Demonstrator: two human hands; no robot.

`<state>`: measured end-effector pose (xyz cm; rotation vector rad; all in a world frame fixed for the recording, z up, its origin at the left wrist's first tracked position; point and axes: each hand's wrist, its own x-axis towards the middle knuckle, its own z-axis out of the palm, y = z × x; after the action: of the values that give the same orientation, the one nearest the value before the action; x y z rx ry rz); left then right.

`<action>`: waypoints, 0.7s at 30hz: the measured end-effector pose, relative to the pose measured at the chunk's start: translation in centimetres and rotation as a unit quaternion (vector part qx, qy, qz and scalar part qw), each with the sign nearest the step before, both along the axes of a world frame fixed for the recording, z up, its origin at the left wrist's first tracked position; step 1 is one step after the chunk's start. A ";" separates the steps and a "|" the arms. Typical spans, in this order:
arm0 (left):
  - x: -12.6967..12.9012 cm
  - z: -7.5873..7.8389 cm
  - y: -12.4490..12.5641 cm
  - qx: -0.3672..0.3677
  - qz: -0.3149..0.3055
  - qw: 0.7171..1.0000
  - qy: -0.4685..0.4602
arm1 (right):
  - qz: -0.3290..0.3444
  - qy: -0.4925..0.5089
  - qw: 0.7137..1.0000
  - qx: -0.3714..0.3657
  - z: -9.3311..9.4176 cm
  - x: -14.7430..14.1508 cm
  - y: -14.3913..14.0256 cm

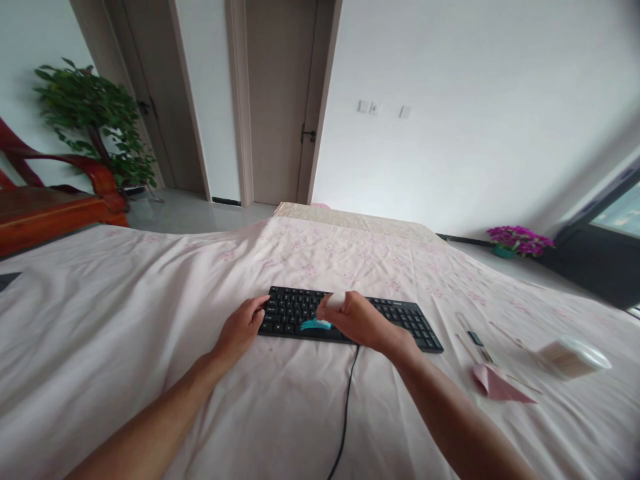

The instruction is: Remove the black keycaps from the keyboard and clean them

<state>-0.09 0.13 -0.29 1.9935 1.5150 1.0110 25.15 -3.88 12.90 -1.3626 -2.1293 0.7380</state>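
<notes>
A black keyboard (295, 306) lies flat on the cloth in front of me. My left hand (245, 323) grips its left end, fingertips over the top corner. Closed in my right hand (361, 320) is a small cleaning brush (317, 324), with a white body and light blue bristles over the lower left keys. My right hand covers the middle of the keyboard and part of the brush. A black cable (349, 400) runs from the keyboard's near edge toward me.
On the pale flowered cloth (280, 413), to the right, are a pink cloth piece (500, 385), a thin dark-handled tool (476, 339), thin sticks and a clear tub of cotton swabs (575, 358). A wooden chair (60, 193) stands at far left.
</notes>
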 end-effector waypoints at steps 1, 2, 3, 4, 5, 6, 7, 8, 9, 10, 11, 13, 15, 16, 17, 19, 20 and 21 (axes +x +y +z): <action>0.0 0.0 0.0 0.001 0.000 1.000 -0.001 | -0.033 -0.048 0.998 0.031 0.6 0.5 0.1; 0.0 0.0 0.0 0.002 0.001 1.000 -0.003 | -0.063 -0.076 0.993 0.062 1.2 0.9 0.2; 0.0 -0.1 0.0 0.002 0.003 1.000 -0.004 | -0.080 -0.083 0.990 0.082 1.7 1.2 0.4; 0.0 -0.2 0.1 0.003 0.004 1.000 -0.005 | -0.084 -0.069 0.990 0.093 2.1 1.3 0.7; 0.0 -0.3 0.1 0.005 0.005 1.000 -0.006 | -0.072 -0.038 0.992 0.093 2.2 1.2 1.0; 0.0 -0.4 0.1 0.007 0.006 1.000 -0.007 | -0.049 0.001 0.995 0.085 2.1 0.8 1.5; -0.1 -0.5 0.2 0.010 0.006 1.000 -0.008 | -0.024 0.044 0.996 0.076 1.8 0.2 2.0; -0.1 -0.6 0.2 0.013 0.005 1.000 -0.009 | 0.003 0.080 0.994 0.068 1.3 -0.5 2.6; -0.1 -0.7 0.2 0.014 0.003 1.000 -0.010 | 0.026 0.105 0.992 0.062 0.7 -1.3 3.2; -0.1 -0.7 0.2 0.015 0.002 1.000 -0.011 | 0.046 0.116 0.990 0.058 0.1 -2.0 3.7; -0.1 -0.7 0.2 0.015 0.001 1.000 -0.012 | 0.060 0.111 0.991 0.054 -0.3 -2.5 4.2; -0.1 -0.8 0.2 0.013 0.001 1.000 -0.013 | 0.058 0.056 0.996 0.049 -0.8 -2.8 4.7; -0.1 -0.7 0.2 0.011 0.003 1.000 -0.013 | 0.011 -0.059 0.996 0.062 -0.5 -2.2 4.9; -0.1 -0.7 0.2 0.011 0.004 1.000 -0.013 | -0.023 -0.130 0.988 0.077 -0.1 -1.7 4.9; 0.0 -0.7 0.1 0.010 0.006 1.000 -0.013 | -0.058 -0.197 0.974 0.094 0.3 -1.1 4.8; 0.0 -0.6 0.1 0.011 0.009 1.000 -0.013 | -0.113 -0.276 0.947 0.119 1.1 -0.1 4.6; 0.0 -0.5 0.1 0.012 0.009 1.000 -0.013 | -0.124 -0.273 0.946 0.120 1.3 0.1 4.5; 0.0 -0.5 0.1 0.012 0.010 1.000 -0.012 | -0.119 -0.239 0.957 0.112 1.4 0.1 4.4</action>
<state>-0.06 0.20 -0.79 1.9794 1.5208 1.0624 25.21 0.54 14.29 -1.7570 -2.2504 0.0648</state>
